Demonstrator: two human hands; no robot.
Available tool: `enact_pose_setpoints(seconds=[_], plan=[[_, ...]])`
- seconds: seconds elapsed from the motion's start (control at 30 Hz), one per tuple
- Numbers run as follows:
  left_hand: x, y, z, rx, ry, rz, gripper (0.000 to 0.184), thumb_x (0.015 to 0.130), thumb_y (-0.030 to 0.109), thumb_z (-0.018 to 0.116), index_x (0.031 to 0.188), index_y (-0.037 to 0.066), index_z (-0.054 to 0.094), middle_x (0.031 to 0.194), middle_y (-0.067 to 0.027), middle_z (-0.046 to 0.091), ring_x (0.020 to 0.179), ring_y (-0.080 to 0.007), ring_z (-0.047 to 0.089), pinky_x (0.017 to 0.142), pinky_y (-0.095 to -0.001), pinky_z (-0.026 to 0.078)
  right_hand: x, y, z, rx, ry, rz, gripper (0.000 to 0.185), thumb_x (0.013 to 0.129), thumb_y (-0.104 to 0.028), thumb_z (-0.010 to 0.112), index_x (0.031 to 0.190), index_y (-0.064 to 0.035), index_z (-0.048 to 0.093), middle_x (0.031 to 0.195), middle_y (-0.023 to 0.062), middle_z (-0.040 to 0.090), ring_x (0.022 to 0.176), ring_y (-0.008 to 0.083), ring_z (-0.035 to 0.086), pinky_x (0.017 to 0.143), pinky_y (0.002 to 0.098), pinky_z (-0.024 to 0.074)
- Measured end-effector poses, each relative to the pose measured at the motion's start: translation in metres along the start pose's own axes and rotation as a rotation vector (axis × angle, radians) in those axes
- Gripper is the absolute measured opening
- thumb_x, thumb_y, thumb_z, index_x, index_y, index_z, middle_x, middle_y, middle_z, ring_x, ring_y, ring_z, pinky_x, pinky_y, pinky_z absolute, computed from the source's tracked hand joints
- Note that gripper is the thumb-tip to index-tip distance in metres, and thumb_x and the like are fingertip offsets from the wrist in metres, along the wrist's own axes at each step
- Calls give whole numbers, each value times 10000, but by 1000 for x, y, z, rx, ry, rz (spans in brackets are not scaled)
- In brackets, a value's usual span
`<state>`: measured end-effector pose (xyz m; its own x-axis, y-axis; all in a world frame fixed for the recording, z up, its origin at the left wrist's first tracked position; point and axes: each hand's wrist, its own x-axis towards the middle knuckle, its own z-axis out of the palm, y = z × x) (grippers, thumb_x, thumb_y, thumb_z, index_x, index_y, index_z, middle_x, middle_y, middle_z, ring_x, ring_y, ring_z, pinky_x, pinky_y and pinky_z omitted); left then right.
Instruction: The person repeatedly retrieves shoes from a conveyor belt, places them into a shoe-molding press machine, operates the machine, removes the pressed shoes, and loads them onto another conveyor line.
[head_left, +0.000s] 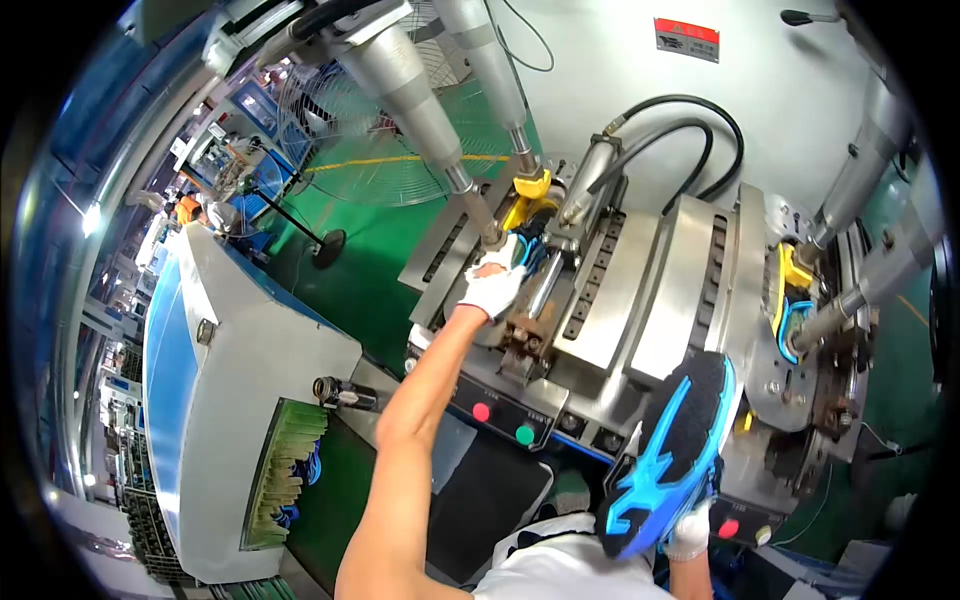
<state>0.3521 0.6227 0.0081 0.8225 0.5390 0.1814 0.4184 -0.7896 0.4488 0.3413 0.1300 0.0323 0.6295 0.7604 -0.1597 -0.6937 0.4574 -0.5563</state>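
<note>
Visibly, right hand (688, 533) closed on blue-black shoe (672, 455); left hand (493, 288) half-curled beside clamped shoe (530, 246), grip unclear.

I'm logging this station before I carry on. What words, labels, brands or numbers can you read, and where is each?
No text is readable here.
Red-and-grey sign on the machine's pale wall: lettering and a small pictogram, too blurred to read.
Front panel, by the red button and green button: small marks, too small to read.
Shoe in the right hand: no lettering I can make out.
</note>
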Motion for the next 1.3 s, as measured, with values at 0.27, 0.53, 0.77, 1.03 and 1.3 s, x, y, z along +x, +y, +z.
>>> enact_pose_setpoints(seconds=[0.27,0.53,0.77,1.03,1.3], plan=[[102,-11,50,276,-37,-163,622,814,370,757,1371,180,555,1257,-249,589,1145,-425,622,965,-541,493,-11,11,-42,-306,437,116,863,752,-52,824,1503,-40,398,1250,118,590,966,219,631,805,369,547],[-3,18,-102,5,233,-132,593,775,377,761,1299,136,622,1265,-198,632,1152,-386,634,992,-474,506,22,34,-7,-403,296,69,723,772,-6,773,1434,-4,484,1077,69,652,779,138,631,661,296,531],[-250,-20,-132,-173,505,-265,552,726,182,851,1201,13,627,1120,-177,650,1011,-343,658,896,-427,531,232,88,150,-34,-31,223,292,923,-44,692,1208,-29,635,1101,116,727,978,215,717,873,380,604],[-508,-47,-56,61,426,-1015,570,661,220,867,1153,60,629,1106,-147,647,1034,-359,640,904,-451,513,499,162,108,-1355,145,50,179,792,-147,723,926,-31,696,850,134,716,783,267,699,703,429,570],[-642,-8,3,185,514,-1626,608,661,200,830,1200,26,608,1108,-172,670,1056,-339,647,954,-419,498,520,198,105,-1831,297,-202,376,772,-237,683,1061,-1,727,996,175,741,900,302,698,818,394,545]])
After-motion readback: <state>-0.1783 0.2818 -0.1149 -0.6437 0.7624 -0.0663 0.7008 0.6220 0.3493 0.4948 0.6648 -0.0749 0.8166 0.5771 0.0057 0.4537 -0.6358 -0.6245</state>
